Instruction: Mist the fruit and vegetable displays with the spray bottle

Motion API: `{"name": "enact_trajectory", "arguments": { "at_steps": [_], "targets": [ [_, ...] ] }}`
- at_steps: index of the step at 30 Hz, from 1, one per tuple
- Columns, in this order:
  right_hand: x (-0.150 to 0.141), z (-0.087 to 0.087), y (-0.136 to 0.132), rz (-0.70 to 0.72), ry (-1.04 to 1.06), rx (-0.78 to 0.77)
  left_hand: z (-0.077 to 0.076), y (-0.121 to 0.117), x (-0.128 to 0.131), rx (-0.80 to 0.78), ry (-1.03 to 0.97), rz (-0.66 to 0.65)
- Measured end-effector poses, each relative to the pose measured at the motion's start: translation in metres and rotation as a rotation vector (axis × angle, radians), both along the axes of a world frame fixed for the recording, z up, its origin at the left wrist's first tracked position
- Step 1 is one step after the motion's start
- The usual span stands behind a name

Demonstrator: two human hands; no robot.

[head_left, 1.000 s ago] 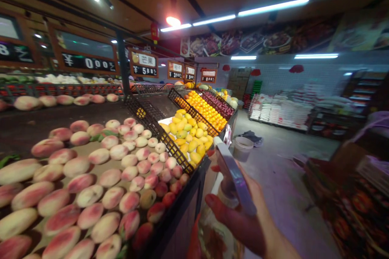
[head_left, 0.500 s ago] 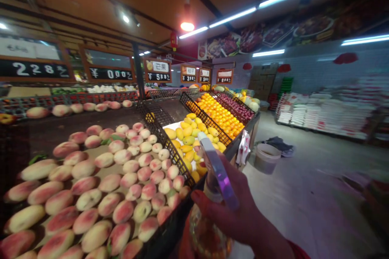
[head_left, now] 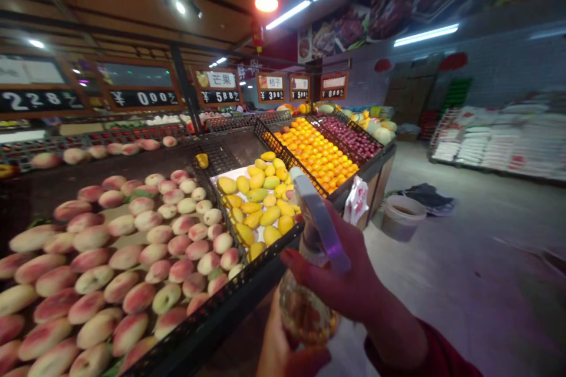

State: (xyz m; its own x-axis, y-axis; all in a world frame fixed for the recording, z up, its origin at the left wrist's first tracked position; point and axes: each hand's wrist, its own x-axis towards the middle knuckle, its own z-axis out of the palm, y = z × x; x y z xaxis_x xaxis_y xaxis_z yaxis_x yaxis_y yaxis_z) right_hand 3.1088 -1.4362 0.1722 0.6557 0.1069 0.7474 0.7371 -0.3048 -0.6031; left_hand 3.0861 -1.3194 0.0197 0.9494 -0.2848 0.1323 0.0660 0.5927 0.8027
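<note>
A clear spray bottle [head_left: 306,309] with a pale grey spray head stands upright in front of me, some amber-looking liquid inside. My right hand [head_left: 347,274] is closed around its neck and trigger, the thumb lying across the front. Lower down, my left hand [head_left: 276,339] wraps the bottle's side and base, partly cut off by the bottom edge. Just beyond the nozzle lie yellow mangoes [head_left: 270,215] on a white sheet in a black crate. To the left, many red-and-cream peaches [head_left: 126,285] lie spread over a sloping display.
Behind the mangoes are rows of orange fruit [head_left: 316,153] and dark purple fruit [head_left: 351,138]. Price signs [head_left: 219,87] hang above. On the right, a white bucket [head_left: 401,218] stands on the floor beside dark cloth [head_left: 427,197]. White sacks [head_left: 499,141] are stacked by the wall.
My view has turned a little right and moved along the display, so the peaches shift left. The left hand shows more plainly under the bottle. Both hands keep their hold.
</note>
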Motion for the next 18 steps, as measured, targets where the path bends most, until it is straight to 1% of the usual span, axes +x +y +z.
{"name": "enact_trajectory", "arguments": {
  "at_steps": [2, 6, 12, 15, 18],
  "targets": [
    [0.004, -0.003, -0.015, -0.001, 0.000, 0.014, 0.004, -0.016, 0.001, -0.027, -0.020, -0.009],
    [0.008, -0.007, -0.038, -0.027, 0.015, 0.041, 0.007, -0.037, 0.003, 0.043, -0.037, -0.055],
    [0.005, 0.000, -0.064, -0.113, 0.002, 0.011, 0.010, -0.056, 0.009, 0.055, -0.035, -0.061],
    [0.004, 0.003, -0.071, -0.155, -0.004, -0.019, 0.007, -0.064, 0.015, 0.013, -0.099, -0.099],
    [0.007, 0.002, -0.076, -0.161, -0.006, -0.029, -0.002, -0.071, 0.023, 0.002, -0.061, -0.138]
  ]
}}
